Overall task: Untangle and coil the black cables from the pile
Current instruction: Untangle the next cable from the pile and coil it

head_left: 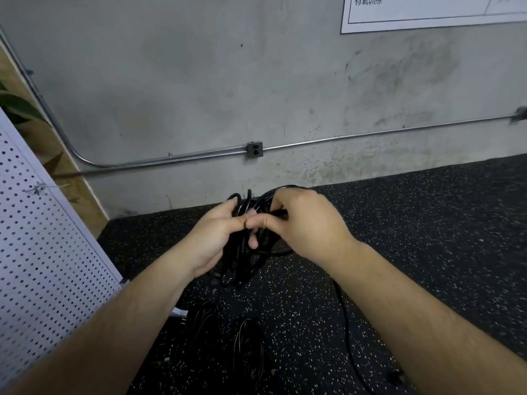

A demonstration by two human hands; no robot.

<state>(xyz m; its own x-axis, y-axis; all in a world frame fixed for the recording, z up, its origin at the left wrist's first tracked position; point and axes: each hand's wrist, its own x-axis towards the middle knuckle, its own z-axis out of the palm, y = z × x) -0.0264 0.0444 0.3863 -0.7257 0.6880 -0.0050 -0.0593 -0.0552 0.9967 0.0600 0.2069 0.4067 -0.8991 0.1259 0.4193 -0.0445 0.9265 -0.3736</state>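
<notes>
A bundle of black cable [242,252] hangs in the air between both hands, its loops showing above and below the fingers. My left hand [214,238] grips the bundle from the left, thumb on top. My right hand [302,223] pinches a strand of the same bundle from the right, thumb tip meeting the left thumb. One strand [346,323] trails from under my right forearm down across the floor. Two coils of black cable [248,349] lie on the floor below my arms, hard to make out against the dark mat.
The floor is black speckled rubber matting [427,238]. A white perforated panel [42,252] leans at the left. The grey concrete wall [228,81] behind carries a metal conduit with a junction box [254,149]. A white poster [427,12] hangs at the top right.
</notes>
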